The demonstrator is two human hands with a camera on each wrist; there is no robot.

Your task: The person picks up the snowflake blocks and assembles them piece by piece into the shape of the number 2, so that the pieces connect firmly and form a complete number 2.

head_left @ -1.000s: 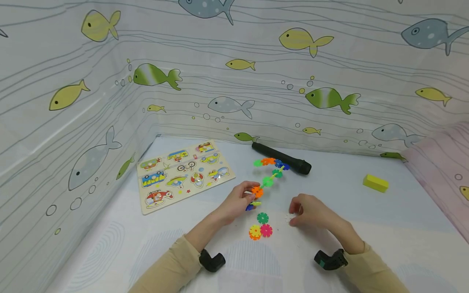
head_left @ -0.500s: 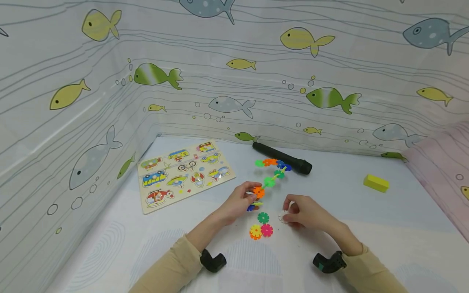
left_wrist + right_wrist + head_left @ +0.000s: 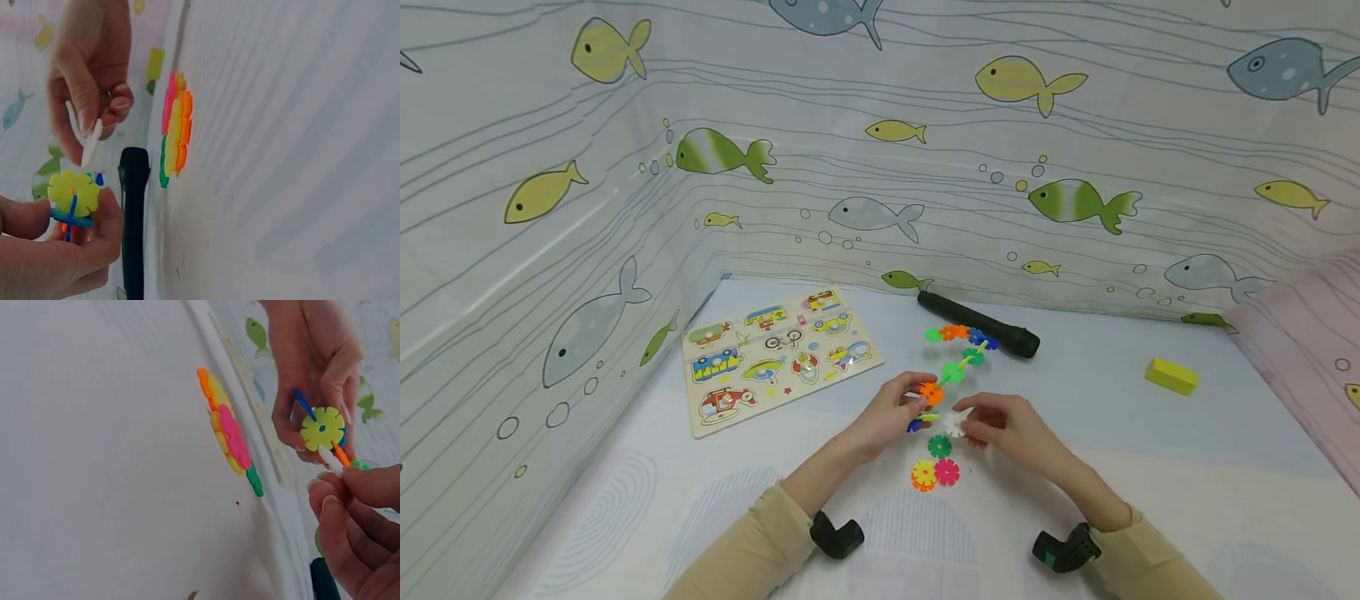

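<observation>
My left hand (image 3: 889, 417) pinches the near end of a chain of joined plastic snowflake discs (image 3: 952, 372), by an orange disc (image 3: 932, 393). A yellow-green disc (image 3: 74, 192) and blue ones sit at that end. The chain curves away to the back, ending in a green disc (image 3: 933, 335). My right hand (image 3: 1011, 427) holds a white snowflake disc (image 3: 953, 423) between thumb and fingers, just right of the chain's near end. In the right wrist view the white disc's edge (image 3: 329, 460) overlaps the yellow-green disc; whether they touch I cannot tell.
Loose discs lie in front of the hands: green (image 3: 939, 447), pink (image 3: 947, 472), and yellow (image 3: 924, 472) over orange. A wooden picture puzzle board (image 3: 782, 360) is at the back left. Behind the chain lies a black microphone (image 3: 981, 323). A yellow block (image 3: 1172, 376) stands at right.
My right hand has lifted the white disc from the table and carried it left to the chain's near end. My left hand stays nearly still with the chain.
</observation>
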